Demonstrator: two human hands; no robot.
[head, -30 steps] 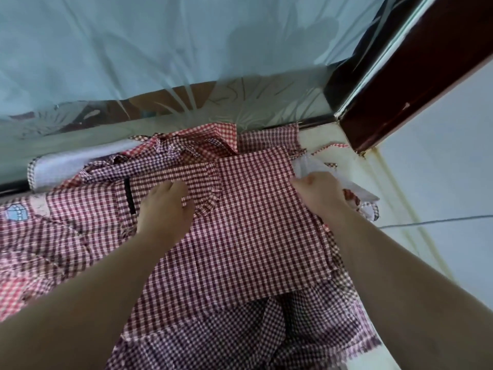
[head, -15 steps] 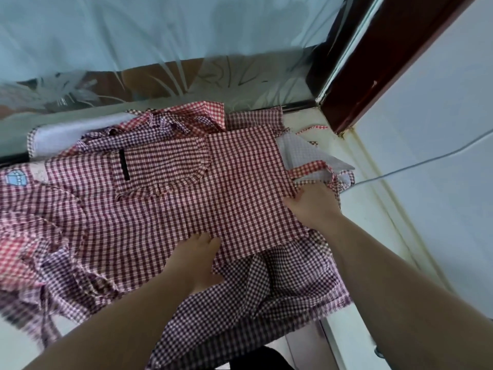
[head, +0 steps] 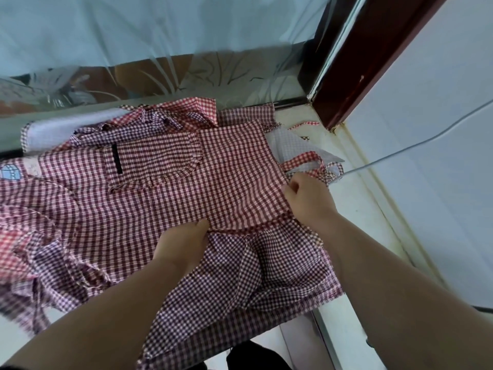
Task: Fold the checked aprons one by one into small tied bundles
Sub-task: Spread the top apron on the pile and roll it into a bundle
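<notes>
Now the left hand [head: 184, 244] grips the near hem and the right hand [head: 306, 198] pinches the side of the top apron [head: 226, 169] on the heap [head: 66, 209] on the table [head: 357, 209]; keep it taut; fold squarely.

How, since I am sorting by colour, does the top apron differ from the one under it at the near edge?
The top apron has a brighter red check; the lower apron looks darker, nearer purple. The top apron lies fairly flat, held by the left hand and right hand; the lower apron is rumpled and hangs over the edge. Both are small checks on white.
</notes>
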